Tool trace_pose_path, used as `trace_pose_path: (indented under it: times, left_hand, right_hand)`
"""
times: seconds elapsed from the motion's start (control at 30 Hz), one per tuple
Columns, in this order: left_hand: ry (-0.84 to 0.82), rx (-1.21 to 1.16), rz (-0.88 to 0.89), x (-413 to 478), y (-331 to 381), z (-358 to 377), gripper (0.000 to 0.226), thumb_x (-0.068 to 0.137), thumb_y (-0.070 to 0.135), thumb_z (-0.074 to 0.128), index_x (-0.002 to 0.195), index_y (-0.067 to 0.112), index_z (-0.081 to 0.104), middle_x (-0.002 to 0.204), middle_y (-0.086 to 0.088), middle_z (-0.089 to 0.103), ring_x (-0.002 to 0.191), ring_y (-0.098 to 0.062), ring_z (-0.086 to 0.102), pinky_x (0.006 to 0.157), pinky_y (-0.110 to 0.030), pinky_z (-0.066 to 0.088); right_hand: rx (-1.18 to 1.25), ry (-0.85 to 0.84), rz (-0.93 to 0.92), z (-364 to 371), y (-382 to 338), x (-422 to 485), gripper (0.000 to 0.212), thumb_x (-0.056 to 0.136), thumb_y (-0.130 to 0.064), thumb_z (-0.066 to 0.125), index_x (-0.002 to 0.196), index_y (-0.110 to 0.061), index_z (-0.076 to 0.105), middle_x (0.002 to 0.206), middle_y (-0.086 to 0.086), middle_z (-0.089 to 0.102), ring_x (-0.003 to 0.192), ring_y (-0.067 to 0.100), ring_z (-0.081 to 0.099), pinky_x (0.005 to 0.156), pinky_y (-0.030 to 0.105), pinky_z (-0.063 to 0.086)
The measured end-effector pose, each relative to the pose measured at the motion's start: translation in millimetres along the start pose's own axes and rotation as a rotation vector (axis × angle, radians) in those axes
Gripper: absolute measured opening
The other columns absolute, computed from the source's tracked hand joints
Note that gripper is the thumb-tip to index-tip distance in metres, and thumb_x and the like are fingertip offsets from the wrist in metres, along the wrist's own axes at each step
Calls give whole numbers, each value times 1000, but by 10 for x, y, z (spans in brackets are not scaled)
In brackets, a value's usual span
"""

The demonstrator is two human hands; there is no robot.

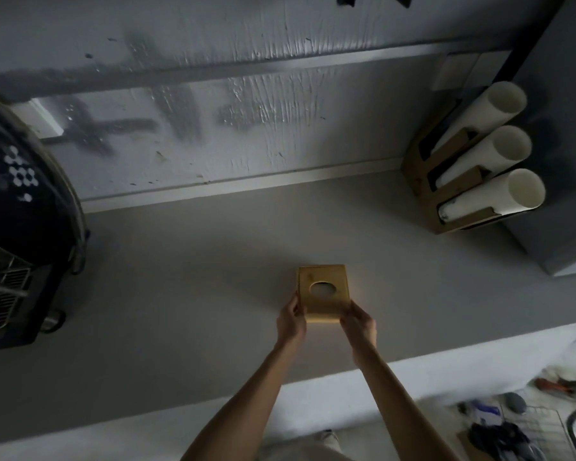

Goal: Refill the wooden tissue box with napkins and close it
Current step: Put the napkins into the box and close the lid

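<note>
Left hand and right hand: each grip closed on a near side of the wooden tissue box, mid-surface. Lid still on, napkins unseen. Probably opening stage; next, lid off.

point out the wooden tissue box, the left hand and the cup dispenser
wooden tissue box (323,284): head view, top face beside the oval opening
left hand (291,322): head view, back of the hand
cup dispenser (459,224): head view, front edge of its cardboard holder

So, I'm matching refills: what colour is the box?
Light golden-tan wood, seen in the head view: wooden tissue box.
</note>
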State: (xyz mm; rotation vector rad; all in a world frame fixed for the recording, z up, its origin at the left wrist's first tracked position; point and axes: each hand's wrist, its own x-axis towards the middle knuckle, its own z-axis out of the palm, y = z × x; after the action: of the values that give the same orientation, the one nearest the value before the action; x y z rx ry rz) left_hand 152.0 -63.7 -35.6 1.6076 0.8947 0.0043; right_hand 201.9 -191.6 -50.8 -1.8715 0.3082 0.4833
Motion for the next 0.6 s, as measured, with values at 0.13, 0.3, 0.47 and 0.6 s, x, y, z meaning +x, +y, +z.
trace_pose_path:
  times: [0.13, 0.3, 0.47, 0.6]
  left_hand:
    - [32, 23, -3, 426, 230, 136, 38, 94, 16, 52, 130, 26, 58, 115, -6, 70, 107, -26, 64, 83, -28, 48]
    - [70, -11, 10, 1157, 591, 321, 38, 94, 15, 51, 131, 23, 57, 119, -4, 68, 111, -25, 63, 92, -34, 49]
    - [163, -98, -24, 2162, 928, 556, 40, 94, 17, 54, 133, 17, 54, 125, -12, 65, 115, -31, 61, 101, -42, 48]
    - [205, -195, -29, 2877, 1117, 734, 37, 89, 21, 53, 124, 32, 62, 115, -13, 70, 108, -40, 62, 92, -51, 53]
  right_hand:
    - [58, -4, -11, 22, -236, 434, 27, 89, -30, 56, 110, -39, 71, 87, -6, 75, 79, 16, 64, 64, 30, 48]
    - [232, -57, -32, 141, -574, 1153, 34, 91, -28, 64, 125, -25, 63, 97, -11, 70, 87, 9, 65, 86, 39, 59]
    - [389, -56, -65, 346, -1028, 2031, 40, 92, -25, 63, 130, -14, 59, 107, -1, 64, 98, 17, 63, 91, 39, 55]
    - [474, -67, -2, 477, -1360, 2746, 37, 92, -23, 64, 127, -12, 62, 116, 8, 64, 87, 14, 62, 88, 37, 56]
